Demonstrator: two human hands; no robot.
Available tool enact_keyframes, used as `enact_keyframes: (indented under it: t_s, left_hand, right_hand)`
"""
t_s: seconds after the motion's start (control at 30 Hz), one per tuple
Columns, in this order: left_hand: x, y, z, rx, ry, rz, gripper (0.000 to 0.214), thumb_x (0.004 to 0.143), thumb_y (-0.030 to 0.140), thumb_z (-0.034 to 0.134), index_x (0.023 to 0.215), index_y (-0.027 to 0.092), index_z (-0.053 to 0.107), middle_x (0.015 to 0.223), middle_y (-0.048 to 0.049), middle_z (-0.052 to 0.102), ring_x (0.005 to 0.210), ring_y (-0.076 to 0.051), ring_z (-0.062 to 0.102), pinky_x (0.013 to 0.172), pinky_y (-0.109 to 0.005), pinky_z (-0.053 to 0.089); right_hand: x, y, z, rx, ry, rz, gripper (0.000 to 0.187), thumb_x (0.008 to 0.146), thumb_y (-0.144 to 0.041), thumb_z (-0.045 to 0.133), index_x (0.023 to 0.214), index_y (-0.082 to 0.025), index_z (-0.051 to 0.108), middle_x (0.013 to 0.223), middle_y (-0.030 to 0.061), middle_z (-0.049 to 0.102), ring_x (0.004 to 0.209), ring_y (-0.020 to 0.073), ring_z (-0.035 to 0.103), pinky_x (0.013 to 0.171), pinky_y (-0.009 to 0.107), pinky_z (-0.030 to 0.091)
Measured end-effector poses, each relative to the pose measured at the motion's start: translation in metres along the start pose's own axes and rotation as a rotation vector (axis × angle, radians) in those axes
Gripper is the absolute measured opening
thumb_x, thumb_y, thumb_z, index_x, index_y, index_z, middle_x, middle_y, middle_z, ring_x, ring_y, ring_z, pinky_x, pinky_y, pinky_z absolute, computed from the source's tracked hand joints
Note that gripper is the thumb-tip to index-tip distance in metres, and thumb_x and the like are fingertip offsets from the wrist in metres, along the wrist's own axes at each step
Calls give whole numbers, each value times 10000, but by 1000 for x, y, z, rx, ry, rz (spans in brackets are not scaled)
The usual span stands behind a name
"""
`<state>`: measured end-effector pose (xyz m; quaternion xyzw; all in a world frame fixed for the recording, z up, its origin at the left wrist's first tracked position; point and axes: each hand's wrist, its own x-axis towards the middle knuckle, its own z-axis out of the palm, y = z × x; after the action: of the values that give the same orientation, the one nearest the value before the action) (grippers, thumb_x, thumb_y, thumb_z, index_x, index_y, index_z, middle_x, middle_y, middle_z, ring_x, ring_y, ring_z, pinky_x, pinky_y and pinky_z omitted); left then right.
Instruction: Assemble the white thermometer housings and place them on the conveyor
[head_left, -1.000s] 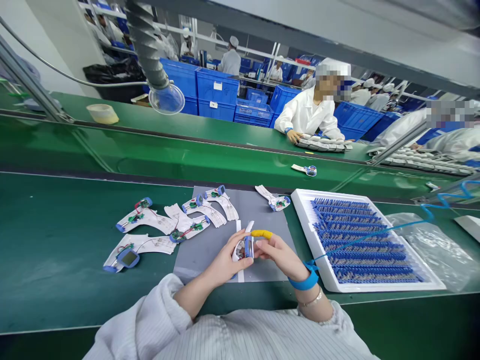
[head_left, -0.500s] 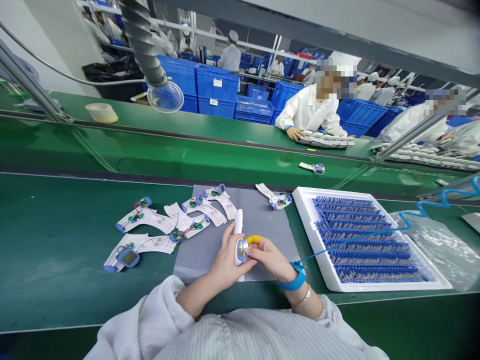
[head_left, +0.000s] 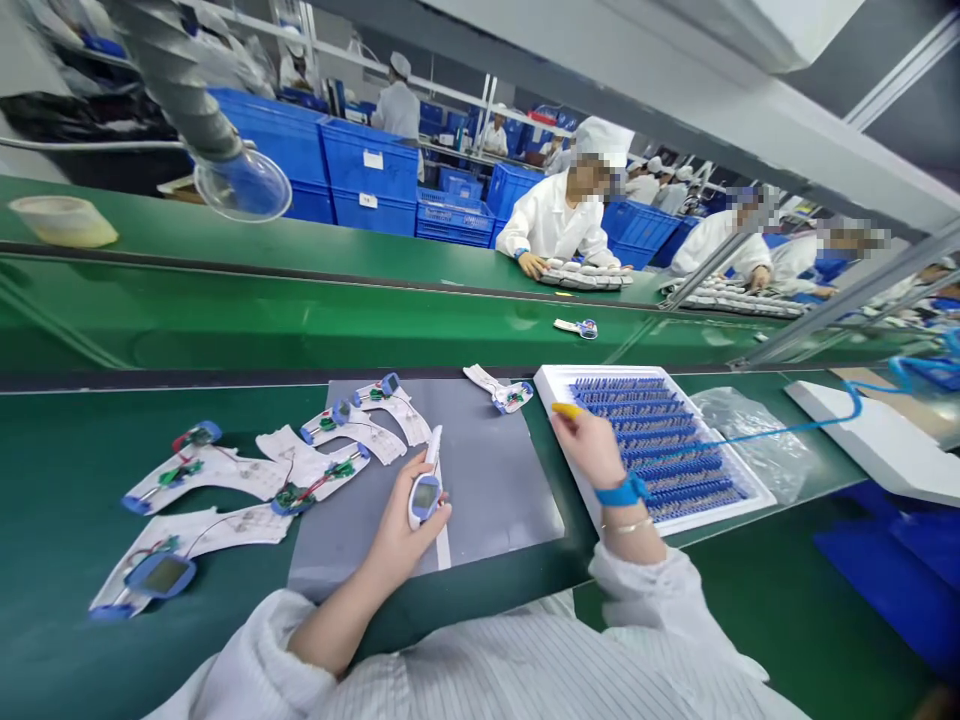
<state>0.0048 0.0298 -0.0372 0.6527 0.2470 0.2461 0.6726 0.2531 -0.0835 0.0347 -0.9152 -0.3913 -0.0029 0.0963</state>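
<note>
The left hand (head_left: pixel 401 530) is clutching a white-and-blue plastic handheld device (head_left: pixel 425 500) above a grey mat (head_left: pixel 491 470). The right hand (head_left: pixel 592 450), now parted from the device, is pinching a curved yellow strip (head_left: pixel 566 410) over a white foam tray (head_left: pixel 600 372).

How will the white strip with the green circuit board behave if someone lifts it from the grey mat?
The white strip looks thin and light, so it will probably bend rather than stay stiff. The small green circuit board and its thin wires may swing and seem fragile. Lying flat on the grey mat, it probably will not roll.
</note>
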Motion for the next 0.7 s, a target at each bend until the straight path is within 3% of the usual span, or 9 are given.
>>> enact_keyframes:
  t_s: [0.03,0.13,0.37,0.7]
  left_hand:
    - [0,1,-1,-12,18,-26,417,749,409,537,1085,224,373,1308,-123,397,830,-144,588,831,-349,457]
    - [1,4,-2,-41,31,-100,419,741,429,540,1069,215,392,1060,-70,570,833,-153,586,827,-330,443]
    - [3,4,-4,-47,-4,-148,427,740,414,553,1080,213,391,891,-26,603,845,-166,579,825,-330,420]
    - [4,0,-4,-79,-4,-171,444,728,427,571,1087,222,411,1032,-63,574,931,-205,578,871,-376,402]
  right_hand:
    - [8,17,-7,-173,-16,50,365,882,-302,350,1111,-143,585,863,122,670,808,218,620,704,291,447]
    - [26,51,-15,-342,-97,87,328,834,-231,405,1051,-123,624,823,149,675,786,250,628,665,300,444]
    - [39,64,-2,-381,-258,-57,283,772,-229,502,992,-121,642,906,141,669,843,226,612,698,269,434]
    - [45,84,2,-381,-225,-115,286,818,-192,417,944,-90,653,901,151,670,844,226,613,731,276,430]
